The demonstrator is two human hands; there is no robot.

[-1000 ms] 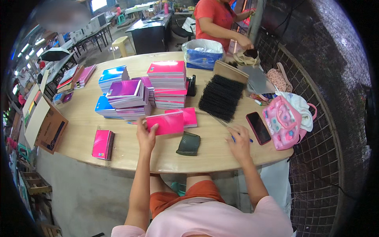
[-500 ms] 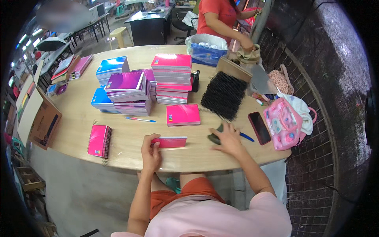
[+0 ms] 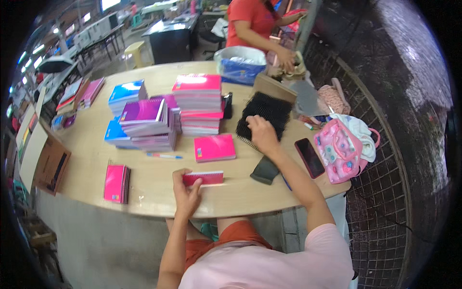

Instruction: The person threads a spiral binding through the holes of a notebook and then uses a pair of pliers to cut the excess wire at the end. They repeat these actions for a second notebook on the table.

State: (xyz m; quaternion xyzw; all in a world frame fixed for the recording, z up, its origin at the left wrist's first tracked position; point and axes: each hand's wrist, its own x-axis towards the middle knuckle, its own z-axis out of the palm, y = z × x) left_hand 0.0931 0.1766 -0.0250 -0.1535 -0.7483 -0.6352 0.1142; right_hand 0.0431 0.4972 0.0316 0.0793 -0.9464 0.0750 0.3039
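Left forearm in from the near edge, running away almost straight. Left hand [image 3: 187, 193] near the middle of the near side of the table [image 3: 154, 195], thumb on the near side, fingers behind; closed in a pinch on the left end of a pink notebook [image 3: 207, 178]. Notebook's long axis runs left to right, about level; free end points right. Tipped up, pale page edge on top, pink cover toward the near side. Cannot tell whether its lower edge touches the table.

Right arm from the near right, slanting far and left, elbow slightly bent. Right hand [image 3: 260, 130] palm down on the near part of the black coils [image 3: 273, 110], fingers half curled, pointing far and left. Cannot tell whether a coil is pinched. Near edge of the coil pile slants from far left to near right.

Beneath and beside the right forearm: dark green curved piece [image 3: 265, 170], blue pen [image 3: 287, 184] partly covered. Phone [image 3: 310, 158] farther right, long axis near to far, slightly slanted. Second pink notebook [image 3: 215, 148] flat between left hand and pink stack [image 3: 198, 103].
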